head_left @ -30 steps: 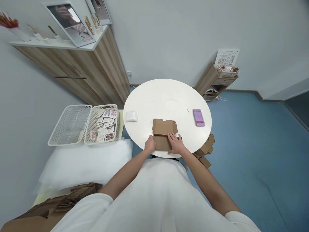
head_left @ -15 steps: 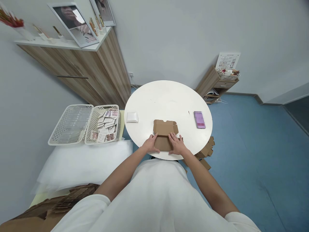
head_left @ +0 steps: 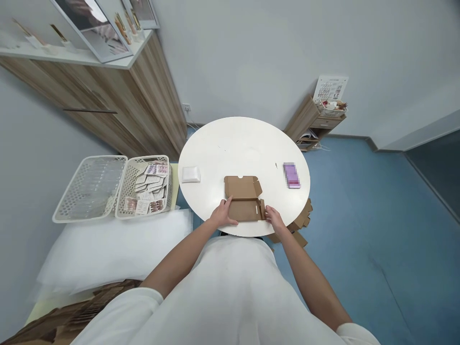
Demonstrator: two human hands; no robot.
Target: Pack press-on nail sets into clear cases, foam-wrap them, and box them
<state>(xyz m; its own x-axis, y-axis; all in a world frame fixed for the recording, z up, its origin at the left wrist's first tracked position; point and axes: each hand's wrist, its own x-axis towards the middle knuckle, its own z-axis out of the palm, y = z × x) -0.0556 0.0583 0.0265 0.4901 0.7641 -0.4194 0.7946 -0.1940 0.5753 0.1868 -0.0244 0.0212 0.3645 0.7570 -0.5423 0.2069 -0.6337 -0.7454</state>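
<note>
Along the counter's (head_left: 247, 139) near edge, the left hand (head_left: 222, 214), fingers spread, steadies the cardboard box (head_left: 243, 210), while the right hand's (head_left: 275, 219) bent fingers meet its right flap (head_left: 262, 210), pinching or not I cannot tell. Folding that end seems in hand, calling for inward pressure; the long axis runs left-right, lid (head_left: 241, 187) opened away.

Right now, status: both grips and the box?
Left grip at left side of box; right grip at its right flap. Lid open. White packet, purple item off to the sides.
</note>
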